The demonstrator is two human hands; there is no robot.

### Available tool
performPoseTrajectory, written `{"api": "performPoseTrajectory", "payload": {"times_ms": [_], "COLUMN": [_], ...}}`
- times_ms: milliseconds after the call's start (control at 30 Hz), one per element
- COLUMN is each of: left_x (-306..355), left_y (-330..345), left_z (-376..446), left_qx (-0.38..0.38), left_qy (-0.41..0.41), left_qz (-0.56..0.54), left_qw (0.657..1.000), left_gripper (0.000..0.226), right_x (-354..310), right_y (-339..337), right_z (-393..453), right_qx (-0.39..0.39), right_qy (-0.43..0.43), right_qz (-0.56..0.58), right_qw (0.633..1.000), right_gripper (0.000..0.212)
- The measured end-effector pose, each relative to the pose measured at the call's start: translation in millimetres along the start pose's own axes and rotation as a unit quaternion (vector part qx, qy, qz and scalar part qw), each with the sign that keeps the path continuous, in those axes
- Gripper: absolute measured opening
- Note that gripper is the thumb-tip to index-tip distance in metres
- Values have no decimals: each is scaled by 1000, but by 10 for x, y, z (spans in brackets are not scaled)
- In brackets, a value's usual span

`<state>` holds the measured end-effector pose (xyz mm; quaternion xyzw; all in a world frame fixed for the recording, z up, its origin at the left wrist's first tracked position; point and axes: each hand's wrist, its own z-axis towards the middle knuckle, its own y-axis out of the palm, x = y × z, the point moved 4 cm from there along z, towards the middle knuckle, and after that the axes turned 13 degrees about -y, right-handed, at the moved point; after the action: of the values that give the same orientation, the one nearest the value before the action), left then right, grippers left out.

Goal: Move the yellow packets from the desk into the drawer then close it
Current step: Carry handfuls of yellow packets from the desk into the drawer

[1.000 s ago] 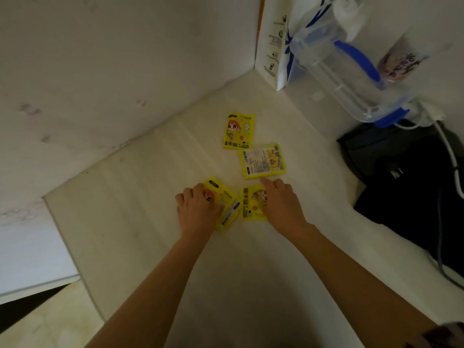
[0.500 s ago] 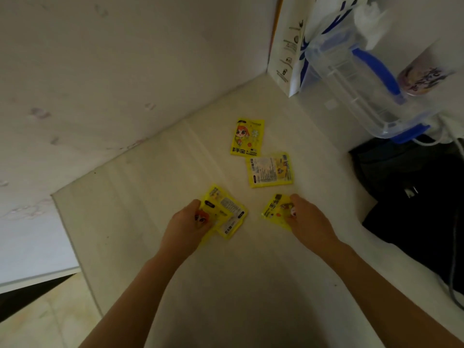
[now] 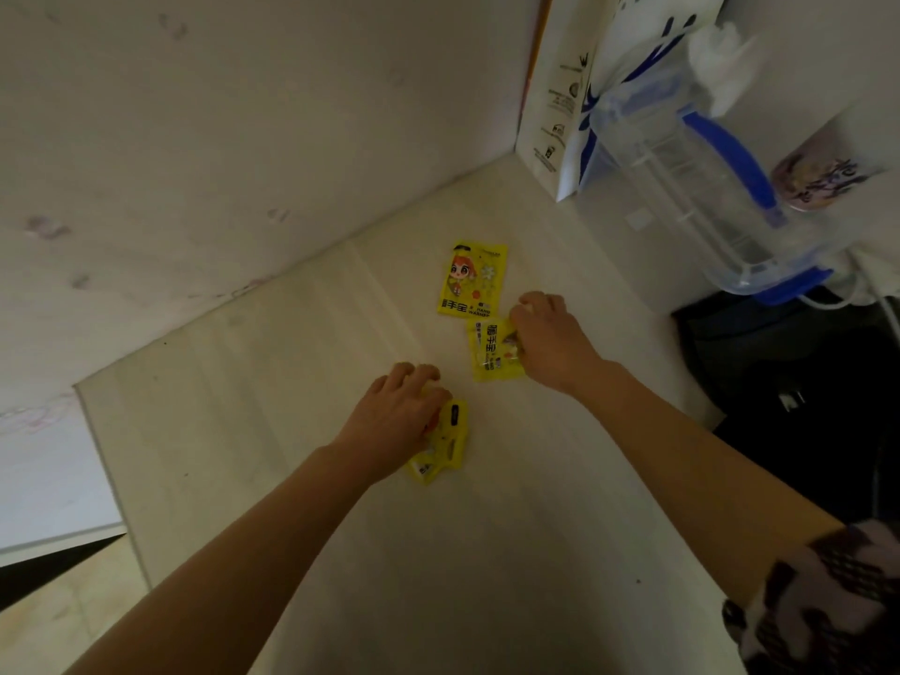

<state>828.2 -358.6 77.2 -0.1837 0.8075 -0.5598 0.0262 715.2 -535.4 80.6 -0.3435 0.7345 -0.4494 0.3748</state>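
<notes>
Three lots of yellow packets on the desk [image 3: 292, 431]: one packet [image 3: 471, 279] lies flat and untouched near the back, a middle bunch [image 3: 492, 350] is pinched under the right hand [image 3: 553, 341], and a near bunch [image 3: 445, 443] is gripped by the left hand [image 3: 399, 414]. Off right there's a clear jug [image 3: 682, 177] with a blue handle, a paper bag [image 3: 560, 99] and some black stuff [image 3: 803, 382]
</notes>
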Motion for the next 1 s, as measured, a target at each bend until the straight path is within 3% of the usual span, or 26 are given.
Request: {"api": "performPoseTrajectory", "payload": {"times_ms": [200,300,400,500,667,767,867,1000], "left_x": [-45,-123,-167,-253,-460,-613,-691,-673], "left_y": [69,82,39,-38,-73,-155,-308,-524], "left_z": [-3,-30,-63,-101,-121,-55,58,346], "left_qx": [-18,30,15,-20,-84,-75,-37,24], "left_qy": [4,-34,-96,-171,-254,-299,-339,-342], "left_qz": [26,13,-18,-61,-152,-255,-394,-543], "left_qw": [1000,999,995,983,951,916,854,767], "left_gripper": [70,62,60,64,47,45,35,23], "right_x": [59,88,111,118,122,173,214,254], "right_y": [6,42,100,124,120,132,35,-162], "right_z": [44,-38,-141,-275,-495,-508,-426,-178], "right_qx": [-24,-17,2,51,88,98,119,177], "right_qy": [-19,10,19,26,101,140,171,216], "right_qz": [24,33,65,124,303,325,356,492], "right_qw": [999,999,998,991,944,930,911,825], "right_gripper": [33,36,40,38,41,25,27,25]}}
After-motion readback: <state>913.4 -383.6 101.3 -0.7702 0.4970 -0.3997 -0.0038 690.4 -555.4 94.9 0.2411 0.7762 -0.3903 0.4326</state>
